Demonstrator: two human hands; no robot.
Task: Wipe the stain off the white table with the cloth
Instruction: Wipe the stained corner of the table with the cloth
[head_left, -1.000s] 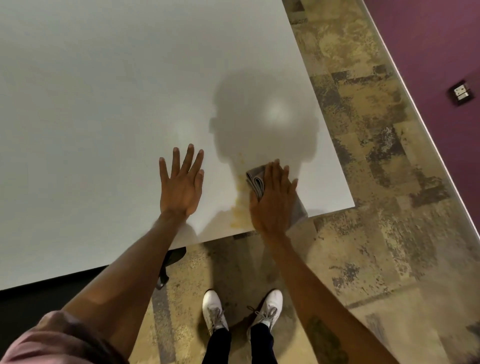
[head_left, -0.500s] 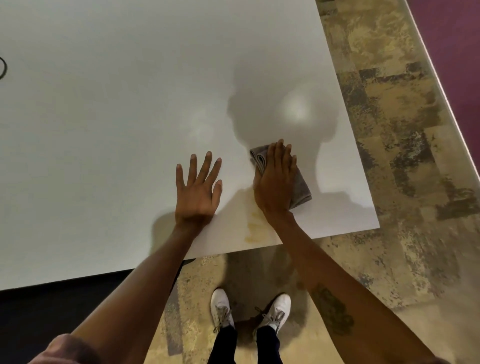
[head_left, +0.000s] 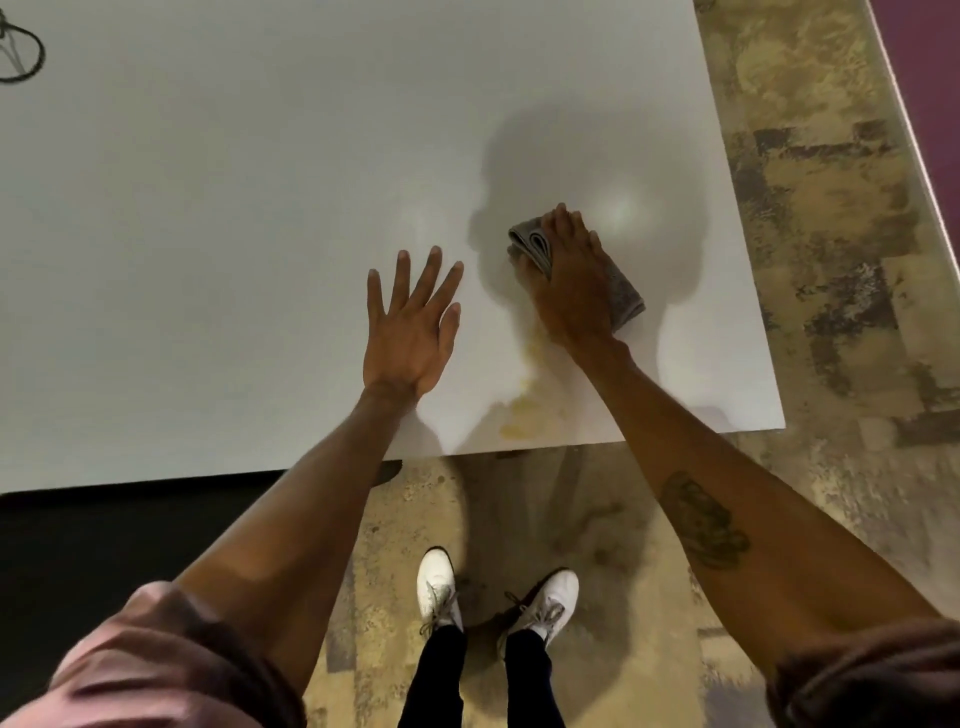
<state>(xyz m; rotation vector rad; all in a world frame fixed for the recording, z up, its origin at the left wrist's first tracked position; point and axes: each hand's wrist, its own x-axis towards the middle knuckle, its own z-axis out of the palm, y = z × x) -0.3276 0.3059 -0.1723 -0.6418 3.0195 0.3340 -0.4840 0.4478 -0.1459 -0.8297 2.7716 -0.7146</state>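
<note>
Head view: right hand (head_left: 569, 283) palm-down on the folded grey cloth (head_left: 623, 293), fingers extended and laid over it, pressing it flat onto the white table (head_left: 208, 208). Not a closed grasp, more a flat hold; thumb side is tucked at the cloth's folded edge. Cloth pokes out past the fingertips on the left and past the hand's right edge.

Left hand (head_left: 410, 327) flat on the table, fully open, fingers spread, nothing in it. Sits just left of the right hand, not touching it or the cloth.

Stain (head_left: 522, 423): yellowish smear on the table, on the wrist side of the right hand, running from just below the heel of the palm toward the table's near edge. Biggest patch sits at that edge, between the two forearms. Cloth is beyond the stain, not covering the main patch.

Head-shaped shadow falls on the table around and beyond the right hand. White shoes (head_left: 439, 587) on the patterned floor (head_left: 831, 260) below the near edge. Dark cable loop (head_left: 23, 49) far off left of the left hand, at the frame corner.
</note>
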